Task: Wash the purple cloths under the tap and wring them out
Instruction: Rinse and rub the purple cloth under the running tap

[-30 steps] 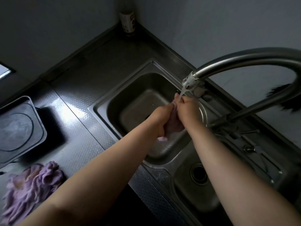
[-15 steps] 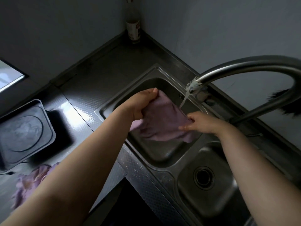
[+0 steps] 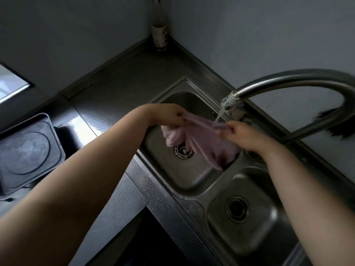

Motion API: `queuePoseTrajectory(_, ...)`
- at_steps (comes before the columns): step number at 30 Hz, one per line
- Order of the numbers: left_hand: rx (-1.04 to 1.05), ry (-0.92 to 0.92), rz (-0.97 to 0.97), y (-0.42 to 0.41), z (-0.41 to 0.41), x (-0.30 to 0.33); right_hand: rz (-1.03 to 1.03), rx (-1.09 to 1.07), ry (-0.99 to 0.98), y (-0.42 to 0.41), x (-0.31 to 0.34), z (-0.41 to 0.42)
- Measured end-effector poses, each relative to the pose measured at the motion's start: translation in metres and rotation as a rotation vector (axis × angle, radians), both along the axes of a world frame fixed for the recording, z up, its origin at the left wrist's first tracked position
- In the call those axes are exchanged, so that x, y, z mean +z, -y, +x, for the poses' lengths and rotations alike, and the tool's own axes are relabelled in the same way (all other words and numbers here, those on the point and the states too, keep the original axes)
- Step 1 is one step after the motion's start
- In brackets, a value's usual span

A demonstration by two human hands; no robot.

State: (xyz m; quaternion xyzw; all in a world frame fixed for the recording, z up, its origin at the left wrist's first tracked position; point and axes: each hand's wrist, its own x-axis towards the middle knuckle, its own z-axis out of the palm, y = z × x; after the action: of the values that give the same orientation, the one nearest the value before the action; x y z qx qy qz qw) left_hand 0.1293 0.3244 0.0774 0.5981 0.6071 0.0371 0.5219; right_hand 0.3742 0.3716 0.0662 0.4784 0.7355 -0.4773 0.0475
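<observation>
My left hand and right hand each pinch a top corner of the purple cloth, which half a second ago was bunched lower. It now hangs stretched over the sink. At one o'clock, the tap runs onto its upper edge, so I judge rinsing continues, wringing to follow.

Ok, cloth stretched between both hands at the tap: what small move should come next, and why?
Probably shift the cloth sideways so the hanging part passes under the stream. The left hand and right hand pinch its top edge taut, and water from the tap strikes only near the right hand, while the bulk dangles over the sink drain.
</observation>
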Motion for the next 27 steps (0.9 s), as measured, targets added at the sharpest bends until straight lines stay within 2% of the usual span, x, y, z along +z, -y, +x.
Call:
queuePoseTrajectory(2, 0.323, 0.437, -0.068, 0.001, 0.000, -0.007, -0.067, 0.161, 0.203, -0.003, -0.002, 0.008)
queuePoseTrajectory(3, 0.441, 0.546, -0.076, 0.001, 0.002, -0.011, -0.116, 0.185, 0.263, -0.004, -0.004, 0.011)
queuePoseTrajectory(5, 0.559, 0.577, -0.022, -0.003, 0.010, -0.024, -0.159, 0.197, 0.272, -0.008, -0.007, 0.013)
queuePoseTrajectory(7, 0.591, 0.518, 0.040, -0.008, 0.015, -0.034, -0.150, 0.151, 0.139, -0.013, -0.013, 0.014)
queuePoseTrajectory(9, 0.531, 0.441, 0.027, -0.011, 0.014, -0.038, -0.158, 0.016, -0.056, -0.015, -0.019, 0.013)
queuePoseTrajectory(10, 0.455, 0.386, -0.017, -0.011, 0.013, -0.038, -0.187, -0.072, -0.159, -0.014, -0.018, 0.011)
queuePoseTrajectory(12, 0.170, 0.205, -0.100, -0.010, 0.012, -0.037, -0.270, -0.240, -0.331, -0.013, -0.015, 0.006)
queuePoseTrajectory(14, -0.081, 0.002, -0.118, -0.010, 0.013, -0.036, -0.330, -0.301, -0.385, -0.013, -0.008, 0.002)
queuePoseTrajectory(15, -0.088, -0.003, -0.073, -0.010, 0.013, -0.037, -0.354, -0.269, -0.373, -0.013, -0.004, 0.000)
queuePoseTrajectory(16, -0.018, 0.087, -0.058, -0.009, 0.012, -0.036, -0.360, -0.204, -0.327, -0.013, -0.003, -0.001)
queuePoseTrajectory(19, 0.377, 0.631, -0.154, -0.006, 0.008, -0.035, -0.374, -0.025, -0.154, -0.011, -0.006, 0.000)
queuePoseTrajectory(20, 0.457, 0.729, -0.165, -0.005, 0.007, -0.036, -0.395, 0.035, -0.094, -0.012, -0.009, 0.001)
queuePoseTrajectory(23, 0.615, 0.786, -0.126, -0.005, 0.016, -0.039, -0.449, 0.141, 0.001, -0.011, -0.010, 0.004)
queuePoseTrajectory(27, 0.784, 0.782, -0.064, -0.003, 0.024, -0.046, -0.471, 0.060, -0.091, -0.016, -0.022, 0.016)
